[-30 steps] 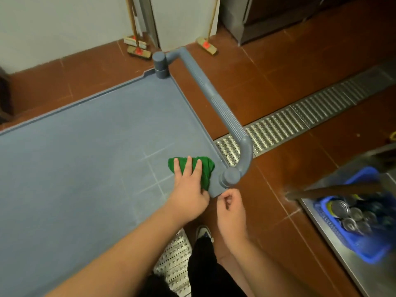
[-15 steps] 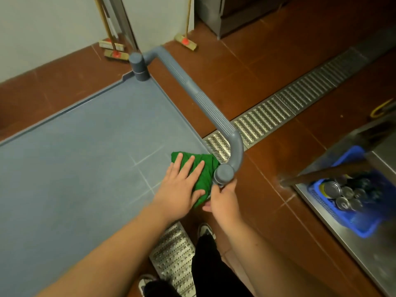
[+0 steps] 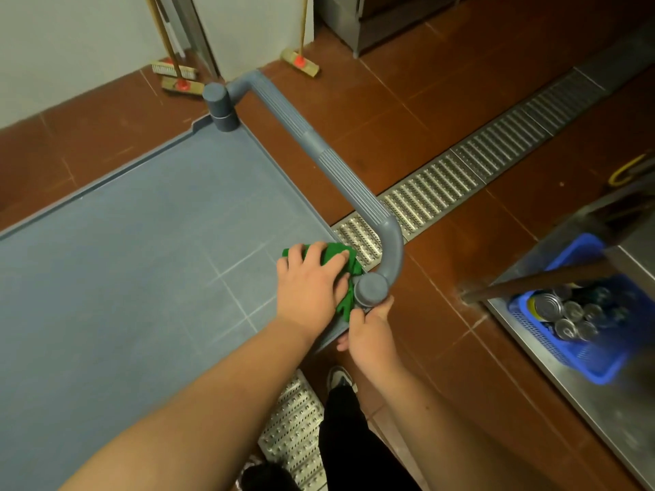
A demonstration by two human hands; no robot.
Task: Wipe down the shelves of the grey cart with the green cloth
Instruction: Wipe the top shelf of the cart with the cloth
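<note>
Top shelf wipe at the near right corner, most of the job still ahead as far as we can judge.

Going left to right: the grey cart's top shelf (image 3: 134, 264) fills the left, with faint streak lines across it, so we can't tell how much is already wiped. Our left hand (image 3: 312, 281) lies flat with straight fingers pressing the green cloth (image 3: 336, 255) onto the shelf's near right corner, just beside the corner post (image 3: 371, 289). Our right hand (image 3: 368, 329) curls round the shelf edge under that post, bracing the cart; the ribbed handle (image 3: 319, 150) runs away from it. Lower shelves are hidden, so we judge them not yet done. Right of that, floor drain grate (image 3: 478, 171) and a blue basket (image 3: 584, 334) of cans.
</note>
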